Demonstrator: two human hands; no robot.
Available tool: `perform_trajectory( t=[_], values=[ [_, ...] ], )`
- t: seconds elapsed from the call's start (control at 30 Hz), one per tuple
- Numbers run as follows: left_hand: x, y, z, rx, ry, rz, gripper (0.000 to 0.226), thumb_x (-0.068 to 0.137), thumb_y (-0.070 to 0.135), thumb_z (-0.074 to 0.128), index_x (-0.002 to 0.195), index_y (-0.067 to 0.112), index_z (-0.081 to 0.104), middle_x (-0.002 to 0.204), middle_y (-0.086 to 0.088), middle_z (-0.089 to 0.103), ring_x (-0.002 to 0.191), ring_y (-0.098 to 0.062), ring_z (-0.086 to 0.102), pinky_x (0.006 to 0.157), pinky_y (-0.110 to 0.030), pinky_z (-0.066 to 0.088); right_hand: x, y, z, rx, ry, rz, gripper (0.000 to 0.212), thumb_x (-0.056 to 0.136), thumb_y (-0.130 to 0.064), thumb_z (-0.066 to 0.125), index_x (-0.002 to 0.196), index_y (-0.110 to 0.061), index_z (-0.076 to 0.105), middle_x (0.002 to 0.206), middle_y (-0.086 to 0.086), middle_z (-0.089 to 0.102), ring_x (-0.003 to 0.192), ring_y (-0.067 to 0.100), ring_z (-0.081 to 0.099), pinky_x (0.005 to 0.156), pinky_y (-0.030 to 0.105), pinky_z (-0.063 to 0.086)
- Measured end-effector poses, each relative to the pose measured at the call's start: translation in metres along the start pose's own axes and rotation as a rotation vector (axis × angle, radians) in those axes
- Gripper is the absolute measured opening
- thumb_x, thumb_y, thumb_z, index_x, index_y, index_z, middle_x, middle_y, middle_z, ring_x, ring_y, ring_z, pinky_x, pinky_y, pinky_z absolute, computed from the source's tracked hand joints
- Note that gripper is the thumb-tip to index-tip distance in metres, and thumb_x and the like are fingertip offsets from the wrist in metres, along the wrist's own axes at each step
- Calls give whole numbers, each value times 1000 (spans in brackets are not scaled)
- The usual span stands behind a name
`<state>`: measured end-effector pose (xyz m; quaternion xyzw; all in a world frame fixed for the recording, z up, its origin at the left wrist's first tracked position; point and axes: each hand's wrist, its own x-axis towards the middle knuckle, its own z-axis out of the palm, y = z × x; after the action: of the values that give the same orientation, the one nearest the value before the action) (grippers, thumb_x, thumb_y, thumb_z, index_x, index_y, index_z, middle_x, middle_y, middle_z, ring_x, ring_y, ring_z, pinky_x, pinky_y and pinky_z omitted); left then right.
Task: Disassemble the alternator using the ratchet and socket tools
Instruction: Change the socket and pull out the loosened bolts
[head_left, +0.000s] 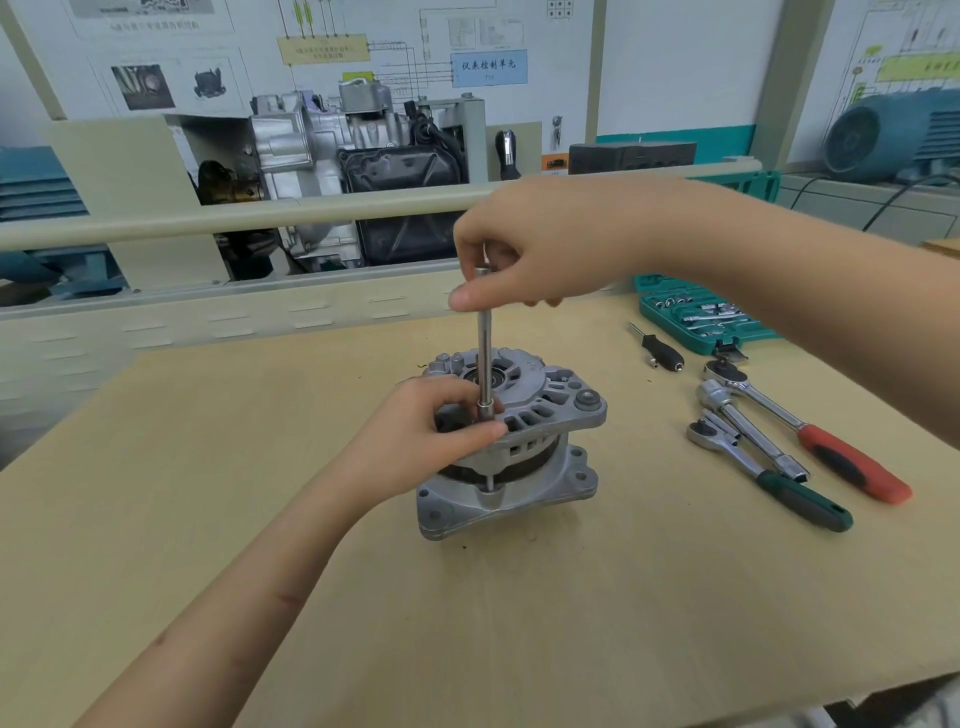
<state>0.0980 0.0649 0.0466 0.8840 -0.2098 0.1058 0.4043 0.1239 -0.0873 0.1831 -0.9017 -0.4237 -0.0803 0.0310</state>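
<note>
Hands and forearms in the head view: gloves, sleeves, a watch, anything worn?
Nothing is worn. The left hand and right hand are bare, with no gloves, rings or watch visible. Both forearms are bare, no sleeves in view. The left forearm shows two small marks.

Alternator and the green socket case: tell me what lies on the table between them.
In the head view, only a small black-handled driver lies on the table between the alternator and the green socket case; the ratchets lie nearer the camera.
</note>
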Motion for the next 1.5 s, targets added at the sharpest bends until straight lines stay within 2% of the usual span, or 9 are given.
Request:
perform_trajectory(
  t=[0.17, 0.33, 0.6, 0.73, 0.9, 1.07, 1.2, 1.33, 1.5],
  values=[
    [0, 0, -1, 8, -7, 3, 14, 80, 25, 67, 89, 16, 70, 88, 5, 68, 82, 2, 58, 74, -13, 45, 0, -2, -2, 68, -16, -103, 11, 87, -13, 52, 85, -24, 54, 76, -9, 56, 68, 6, 54, 62, 12, 39],
    [0, 0, -1, 14, -17, 4, 16, 80, 27, 66, 89, 13, 70, 88, 2, 68, 83, -4, 58, 78, -21, 45, 1, -1, 0, -2, -48, -20, 28, 87, -45, 51, 88, -17, 52, 68, -9, 49, 61, 8, 47, 53, 19, 36],
    [1, 1, -1, -5, -20, -22, 10, 81, 25, 67, 89, 19, 70, 85, 11, 67, 82, 4, 58, 72, -7, 44, -4, 1, -2, 96, -81, -39, 8, 89, -23, 53, 96, -23, 57, 87, 3, 61, 78, 16, 59, 71, 25, 47],
    [0, 2, 0, -32, -20, -24, 8, 81, 22, 67, 88, 19, 69, 85, 7, 67, 81, 3, 59, 69, -5, 43, -2, -1, 2, -19, 33, -14, 25, 88, -41, 51, 86, -16, 51, 64, -10, 42, 57, 4, 40, 50, 9, 32],
    [-1, 2, -1, -43, -24, -28, 6, 81, 24, 67, 86, 23, 68, 84, 11, 66, 79, 6, 59, 68, -3, 41, -3, -7, -1, 58, 18, -73, 10, 87, -13, 50, 84, -22, 52, 73, -15, 46, 67, -4, 47, 60, 7, 34],
    [-1, 2, -2, -36, -32, -22, 8, 81, 25, 66, 88, 22, 69, 85, 11, 66, 81, 5, 58, 70, -3, 41, 0, -6, 2, -6, 84, -24, 22, 88, -37, 54, 78, -19, 45, 68, -11, 43, 61, 4, 40, 53, 4, 31],
    [-1, 2, -2, -53, -30, -29, 5, 81, 24, 67, 86, 24, 68, 84, 10, 67, 79, 5, 59, 68, -4, 42, -1, -6, -1, 57, 51, -48, 12, 86, -18, 54, 76, -22, 49, 65, -11, 50, 59, 5, 49, 54, 4, 35],
    [0, 2, -2, -40, -30, -34, 6, 81, 26, 67, 86, 24, 68, 82, 12, 66, 78, 7, 58, 67, -3, 40, -4, -3, -1, 123, 7, 1, 9, 86, -30, 58, 91, -23, 56, 79, -3, 62, 68, 10, 60, 61, 24, 47],
    [-1, 3, -2, -43, -30, -36, 9, 80, 26, 67, 88, 22, 69, 84, 9, 67, 79, 4, 59, 69, -5, 43, 0, -2, 2, 68, 89, -2, 14, 90, -27, 53, 83, -15, 57, 57, -13, 48, 56, 6, 54, 49, 6, 37]
  ],
)
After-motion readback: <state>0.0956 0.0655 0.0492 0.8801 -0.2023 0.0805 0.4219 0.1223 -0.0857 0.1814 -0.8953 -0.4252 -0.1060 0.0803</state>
